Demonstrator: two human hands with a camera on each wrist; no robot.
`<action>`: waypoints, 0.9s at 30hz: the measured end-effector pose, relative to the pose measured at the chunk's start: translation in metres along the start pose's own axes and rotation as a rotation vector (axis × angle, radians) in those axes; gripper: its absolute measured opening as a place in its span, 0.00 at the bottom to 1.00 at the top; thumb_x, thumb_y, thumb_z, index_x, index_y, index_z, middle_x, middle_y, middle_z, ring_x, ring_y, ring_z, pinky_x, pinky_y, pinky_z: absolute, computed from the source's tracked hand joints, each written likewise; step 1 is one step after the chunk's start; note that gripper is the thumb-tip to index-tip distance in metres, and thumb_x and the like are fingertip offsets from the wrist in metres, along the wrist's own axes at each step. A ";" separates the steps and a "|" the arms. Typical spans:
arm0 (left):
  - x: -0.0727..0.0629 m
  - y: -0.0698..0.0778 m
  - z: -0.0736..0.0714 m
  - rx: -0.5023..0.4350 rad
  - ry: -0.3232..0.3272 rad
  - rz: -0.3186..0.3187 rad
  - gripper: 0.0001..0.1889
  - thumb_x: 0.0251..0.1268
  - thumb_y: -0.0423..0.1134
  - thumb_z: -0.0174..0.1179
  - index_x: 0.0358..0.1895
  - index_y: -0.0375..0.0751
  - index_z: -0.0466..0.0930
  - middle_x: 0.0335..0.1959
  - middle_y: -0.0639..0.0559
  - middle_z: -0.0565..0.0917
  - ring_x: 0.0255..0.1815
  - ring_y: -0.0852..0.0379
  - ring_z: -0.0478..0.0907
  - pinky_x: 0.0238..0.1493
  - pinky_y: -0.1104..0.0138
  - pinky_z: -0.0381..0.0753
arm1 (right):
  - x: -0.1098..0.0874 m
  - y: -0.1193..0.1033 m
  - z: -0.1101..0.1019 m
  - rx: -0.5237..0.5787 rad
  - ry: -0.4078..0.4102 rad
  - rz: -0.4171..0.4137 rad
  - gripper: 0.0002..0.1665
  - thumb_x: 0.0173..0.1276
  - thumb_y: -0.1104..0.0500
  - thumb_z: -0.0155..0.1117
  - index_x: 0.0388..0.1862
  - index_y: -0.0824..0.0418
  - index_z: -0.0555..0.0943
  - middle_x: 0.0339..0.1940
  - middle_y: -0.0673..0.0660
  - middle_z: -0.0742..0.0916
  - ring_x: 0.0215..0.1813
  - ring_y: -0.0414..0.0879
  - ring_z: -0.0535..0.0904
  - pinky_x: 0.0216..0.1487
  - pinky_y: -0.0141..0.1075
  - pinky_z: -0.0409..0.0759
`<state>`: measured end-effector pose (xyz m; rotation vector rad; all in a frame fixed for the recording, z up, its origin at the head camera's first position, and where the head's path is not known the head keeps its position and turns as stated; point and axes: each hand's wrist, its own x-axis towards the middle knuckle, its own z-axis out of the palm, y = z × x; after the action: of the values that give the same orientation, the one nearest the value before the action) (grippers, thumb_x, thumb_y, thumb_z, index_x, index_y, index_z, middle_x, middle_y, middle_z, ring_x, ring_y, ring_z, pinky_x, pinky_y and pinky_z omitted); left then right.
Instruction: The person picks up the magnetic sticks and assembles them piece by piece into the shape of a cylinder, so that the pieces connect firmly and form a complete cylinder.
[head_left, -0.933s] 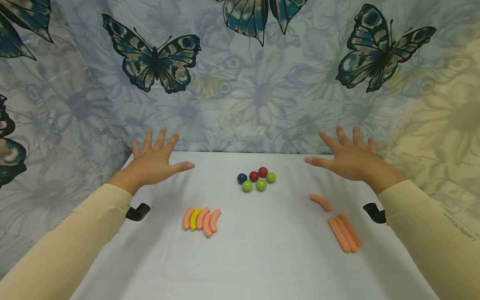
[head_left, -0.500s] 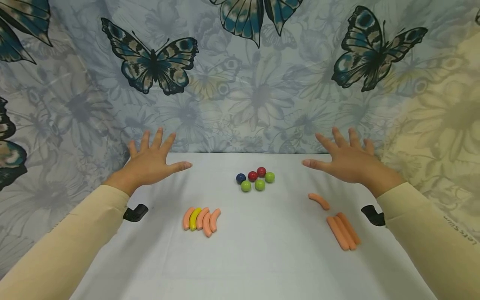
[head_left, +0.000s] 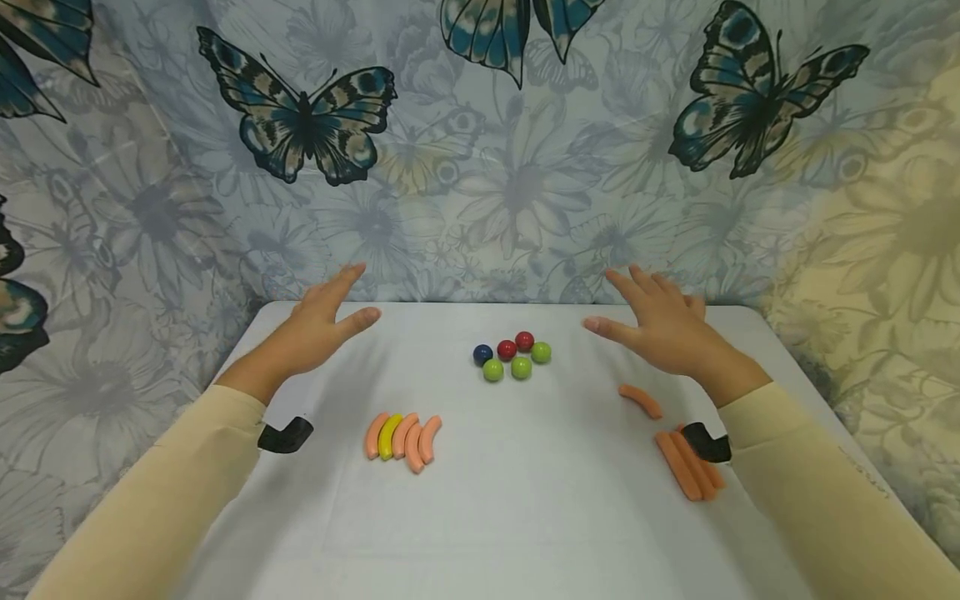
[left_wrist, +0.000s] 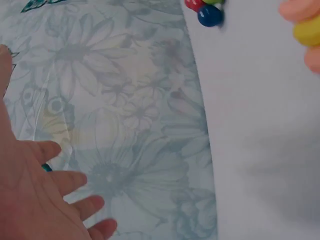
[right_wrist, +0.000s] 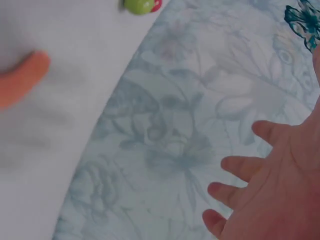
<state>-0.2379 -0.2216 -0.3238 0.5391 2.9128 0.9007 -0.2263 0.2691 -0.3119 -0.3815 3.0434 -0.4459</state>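
Note:
My left hand (head_left: 311, 329) is raised over the far left of the white table, fingers extended and holding nothing. Opposite it, my right hand (head_left: 663, 329) hovers over the far right, its fingers spread and bare. Between the hands lies a cluster of small glossy balls: a blue ball (head_left: 483, 355), red balls (head_left: 507, 350) and green balls (head_left: 521, 367). Nearer on the left, several curved pink sausage-like pieces (head_left: 413, 450) lie side by side with a yellow one (head_left: 389, 437) among them. Below my right hand are a short curved orange piece (head_left: 641, 401) and straight sausage-like sticks (head_left: 678, 467).
The white table (head_left: 510, 517) ends at a butterfly-and-flower printed backdrop (head_left: 517, 192). A black wrist mount (head_left: 287, 435) juts from the left sleeve; another black mount (head_left: 707, 442) on the right sleeve partly covers the straight sticks in the head view.
Both hands have turned from palms down toward palms facing each other. The right hand and forearm have shifted inward to the left. The objects on the table stay where they were.

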 end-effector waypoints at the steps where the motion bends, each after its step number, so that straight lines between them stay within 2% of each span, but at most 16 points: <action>1: -0.001 -0.001 0.001 -0.076 0.001 0.025 0.49 0.83 0.72 0.46 0.92 0.52 0.39 0.91 0.42 0.40 0.88 0.29 0.36 0.75 0.24 0.38 | 0.001 -0.001 0.004 0.028 0.005 -0.012 0.62 0.78 0.20 0.51 0.93 0.55 0.47 0.89 0.73 0.49 0.84 0.81 0.42 0.65 0.85 0.43; 4: -0.003 -0.005 0.008 -0.322 -0.001 0.094 0.48 0.82 0.75 0.41 0.92 0.51 0.40 0.90 0.40 0.43 0.87 0.30 0.42 0.76 0.26 0.47 | 0.003 -0.005 0.017 0.123 0.011 -0.055 0.57 0.82 0.25 0.51 0.93 0.56 0.48 0.89 0.71 0.52 0.85 0.78 0.44 0.66 0.86 0.44; 9: -0.005 -0.014 0.028 -0.732 -0.031 0.126 0.52 0.76 0.81 0.38 0.92 0.53 0.42 0.89 0.39 0.49 0.83 0.26 0.55 0.69 0.32 0.70 | 0.004 -0.008 0.043 0.308 -0.002 -0.130 0.51 0.86 0.32 0.51 0.93 0.55 0.49 0.90 0.63 0.55 0.88 0.70 0.45 0.70 0.85 0.38; 12: -0.010 -0.017 0.046 -0.908 -0.047 0.121 0.52 0.76 0.82 0.36 0.92 0.52 0.43 0.87 0.37 0.55 0.80 0.23 0.60 0.63 0.40 0.80 | 0.006 -0.009 0.058 0.431 0.002 -0.164 0.48 0.88 0.35 0.52 0.93 0.54 0.49 0.91 0.61 0.55 0.88 0.66 0.44 0.74 0.80 0.38; 14: -0.014 -0.018 0.059 -0.992 -0.061 0.121 0.52 0.76 0.82 0.34 0.91 0.51 0.44 0.86 0.36 0.57 0.79 0.21 0.62 0.60 0.44 0.84 | 0.007 -0.010 0.068 0.507 0.013 -0.181 0.46 0.89 0.37 0.51 0.93 0.55 0.50 0.91 0.61 0.55 0.88 0.66 0.46 0.77 0.76 0.42; 17: -0.020 -0.016 0.079 -1.060 -0.098 0.114 0.51 0.78 0.80 0.31 0.91 0.49 0.45 0.85 0.34 0.59 0.78 0.20 0.62 0.58 0.44 0.84 | 0.010 -0.011 0.081 0.630 0.039 -0.192 0.43 0.90 0.40 0.49 0.92 0.57 0.52 0.89 0.63 0.58 0.86 0.67 0.52 0.78 0.72 0.50; 19: -0.022 -0.013 0.090 -1.071 -0.130 0.081 0.50 0.80 0.79 0.31 0.91 0.47 0.46 0.85 0.33 0.59 0.78 0.21 0.62 0.59 0.42 0.83 | 0.012 -0.011 0.090 0.728 0.054 -0.180 0.41 0.91 0.39 0.46 0.92 0.56 0.53 0.88 0.65 0.61 0.84 0.68 0.56 0.77 0.72 0.55; 24: -0.026 -0.008 0.110 -1.020 -0.202 -0.039 0.44 0.85 0.73 0.32 0.90 0.47 0.51 0.85 0.33 0.60 0.79 0.27 0.64 0.61 0.42 0.82 | 0.023 -0.012 0.114 1.067 0.104 -0.121 0.40 0.91 0.37 0.37 0.88 0.61 0.59 0.82 0.67 0.68 0.79 0.67 0.66 0.70 0.62 0.70; 27: -0.027 -0.006 0.117 -0.962 -0.226 -0.078 0.39 0.89 0.69 0.31 0.89 0.49 0.53 0.84 0.35 0.62 0.79 0.30 0.66 0.62 0.45 0.82 | 0.031 -0.013 0.128 1.190 0.159 -0.064 0.43 0.90 0.34 0.38 0.85 0.65 0.63 0.79 0.68 0.71 0.76 0.66 0.68 0.65 0.53 0.74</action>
<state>-0.1977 -0.1718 -0.4261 0.3859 1.9353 1.8596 -0.2431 0.2140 -0.4310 -0.3398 2.2717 -2.1181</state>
